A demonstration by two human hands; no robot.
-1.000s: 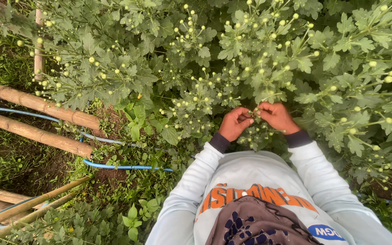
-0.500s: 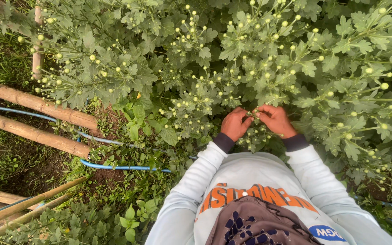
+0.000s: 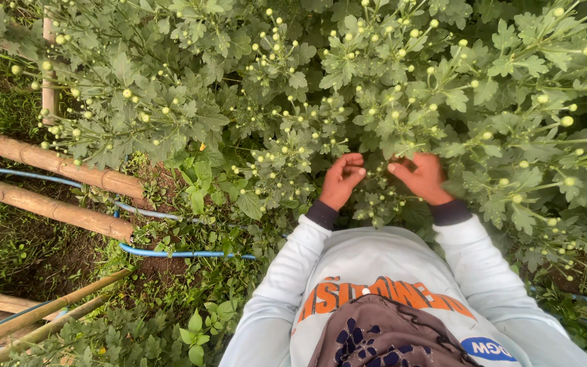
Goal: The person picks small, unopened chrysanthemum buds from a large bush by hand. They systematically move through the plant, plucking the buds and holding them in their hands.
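Head view, looking straight down. Left hand [image 3: 341,179] curled, fingertips bent inward among small bud stems [image 3: 375,194]; whether anything is pinched, cannot tell. Right hand [image 3: 424,177] loosely curled, thumb and fingers drawn together at the same cluster; grip on a stem not resolvable. Hands apart, the bud cluster between them, directly in front of the chest.

Surrounding: dense chrysanthemum plants [image 3: 402,75] with lobed grey-green leaves and round yellow-green buds, filling the upper and right frame. Left: bamboo poles [image 3: 56,163] lying across bare soil, a blue hose [image 3: 178,253] running under and beside them, low weeds [image 3: 195,326] below.

Clothing: white long-sleeved shirt [image 3: 287,272] with dark cuffs, orange block lettering across the chest, a blue oval patch at lower right; brown patterned cloth [image 3: 382,336] hanging below.
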